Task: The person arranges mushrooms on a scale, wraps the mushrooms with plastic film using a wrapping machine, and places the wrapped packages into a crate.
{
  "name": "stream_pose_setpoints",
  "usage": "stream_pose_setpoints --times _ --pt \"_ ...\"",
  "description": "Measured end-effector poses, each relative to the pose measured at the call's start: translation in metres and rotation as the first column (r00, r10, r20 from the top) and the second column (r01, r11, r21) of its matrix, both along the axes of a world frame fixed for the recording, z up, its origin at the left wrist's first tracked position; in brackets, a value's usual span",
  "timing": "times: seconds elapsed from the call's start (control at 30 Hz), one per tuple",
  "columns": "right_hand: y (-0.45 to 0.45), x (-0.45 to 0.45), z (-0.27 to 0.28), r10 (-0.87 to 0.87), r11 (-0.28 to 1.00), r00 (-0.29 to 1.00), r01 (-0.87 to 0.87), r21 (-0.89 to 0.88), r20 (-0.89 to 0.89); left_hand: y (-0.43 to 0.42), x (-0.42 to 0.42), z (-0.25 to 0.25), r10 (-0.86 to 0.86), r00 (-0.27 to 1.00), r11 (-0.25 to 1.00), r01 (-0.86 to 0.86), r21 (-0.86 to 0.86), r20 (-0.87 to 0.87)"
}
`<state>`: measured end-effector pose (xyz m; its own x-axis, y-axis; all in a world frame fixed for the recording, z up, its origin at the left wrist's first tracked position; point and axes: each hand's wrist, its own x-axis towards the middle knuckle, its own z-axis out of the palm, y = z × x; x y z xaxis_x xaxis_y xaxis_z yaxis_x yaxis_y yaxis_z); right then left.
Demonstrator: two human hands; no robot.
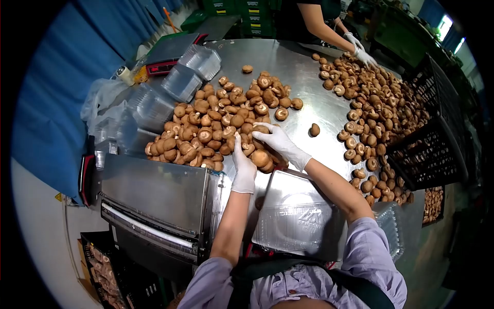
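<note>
My left hand [243, 171], in a white glove, stands at the near edge of a heap of brown mushrooms [216, 118]. Its visible finger points up and away from me, against the mushrooms; its other fingers are partly hidden. My right hand [282, 145], also gloved, reaches in from the right, with thumb and fingers around a mushroom [261, 129] in the heap. Several mushrooms lie between my two hands, including a larger pale-brown one [260, 158]. Just below my right hand is a clear plastic tray [293, 219] in front of my body.
Stacked clear trays [182, 82] and a red-edged scale [170, 54] stand at the back left. A metal sealing machine [154, 190] is at my near left. Across the metal table [296, 74], a co-worker's gloved hands [364, 54] touch another mushroom heap [381, 98] beside a tipped black crate [432, 149].
</note>
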<state>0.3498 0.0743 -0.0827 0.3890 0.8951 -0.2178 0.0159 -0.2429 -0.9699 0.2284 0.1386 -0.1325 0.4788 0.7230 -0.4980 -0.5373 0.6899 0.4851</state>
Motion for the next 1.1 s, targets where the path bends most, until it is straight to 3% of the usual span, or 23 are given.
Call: stream_pose_setpoints --times 0.1,0.17,0.23,0.3,0.37,0.4,0.43,0.5,0.57,0.63,0.7,0.73,0.77,0.83,0.9,0.97,1.1 --pt "-0.011 -0.007 0.025 -0.056 0.996 0.995 0.061 0.06 -0.084 -0.013 -0.001 0.046 -0.037 0.999 0.999 0.037 0.02 0.025" --pt "-0.023 -0.01 0.046 -0.074 0.993 0.995 0.079 0.082 -0.068 -0.022 -0.002 0.067 -0.068 0.996 0.994 0.071 0.079 -0.049" --pt "-0.037 -0.01 0.06 -0.095 0.98 0.992 0.108 0.166 -0.086 -0.028 -0.001 0.074 -0.045 0.999 0.974 0.039 0.224 0.02" --pt "-0.063 -0.018 0.085 -0.114 0.975 0.993 0.117 0.19 -0.029 -0.051 -0.011 0.111 -0.056 0.998 0.957 0.047 0.285 0.022" --pt "-0.1 -0.035 0.119 -0.131 0.95 0.982 0.164 0.264 -0.138 -0.083 -0.026 0.15 -0.106 0.994 0.934 0.091 0.347 0.025" --pt "-0.118 -0.048 0.128 -0.159 0.927 0.967 0.215 0.308 -0.198 -0.09 -0.03 0.141 -0.113 0.992 0.928 0.087 0.363 0.051" --pt "-0.138 -0.061 0.134 -0.183 0.898 0.948 0.269 0.348 -0.26 -0.107 -0.037 0.148 -0.103 0.993 0.86 0.056 0.508 0.064" --pt "-0.183 -0.08 0.133 -0.22 0.922 0.966 0.251 0.294 -0.134 -0.143 -0.059 0.155 -0.163 0.983 0.875 0.102 0.473 0.088" --pt "-0.224 -0.1 0.116 -0.302 0.908 0.945 0.245 0.341 0.126 -0.175 -0.081 0.136 -0.271 0.957 0.86 0.192 0.473 0.103" --pt "-0.253 -0.113 0.087 -0.367 0.897 0.859 0.226 0.38 0.356 -0.198 -0.106 0.103 -0.373 0.927 0.83 0.349 0.434 -0.033" --pt "-0.269 -0.129 0.064 -0.373 0.922 0.839 0.288 0.257 0.396 -0.211 -0.11 0.112 -0.367 0.881 0.559 0.465 0.687 -0.298" --pt "-0.274 -0.134 0.058 -0.389 0.918 0.748 0.266 0.295 0.537 -0.205 -0.113 0.107 -0.04 0.833 0.096 0.553 0.828 -0.552" --pt "-0.281 -0.142 0.055 -0.403 0.915 0.716 0.301 0.269 0.57 -0.206 -0.12 0.104 0.079 0.797 -0.05 0.603 0.796 -0.599" --pt "-0.285 -0.147 0.055 -0.416 0.909 0.616 0.309 0.281 0.669 -0.206 -0.132 0.104 0.228 0.716 -0.192 0.697 0.691 -0.66" --pt "-0.29 -0.147 0.048 -0.455 0.888 0.611 0.367 0.278 0.647 -0.201 -0.137 0.099 0.258 0.706 -0.155 0.705 0.693 -0.66" --pt "-0.294 -0.147 0.052 -0.483 0.872 0.575 0.384 0.304 0.66 -0.195 -0.141 0.096 0.141 0.78 -0.08 0.623 0.778 -0.609" --pt "-0.306 -0.142 0.048 -0.478 0.873 0.572 0.39 0.292 0.666 -0.195 -0.15 0.096 0.023 0.799 0.023 0.601 0.799 -0.602"
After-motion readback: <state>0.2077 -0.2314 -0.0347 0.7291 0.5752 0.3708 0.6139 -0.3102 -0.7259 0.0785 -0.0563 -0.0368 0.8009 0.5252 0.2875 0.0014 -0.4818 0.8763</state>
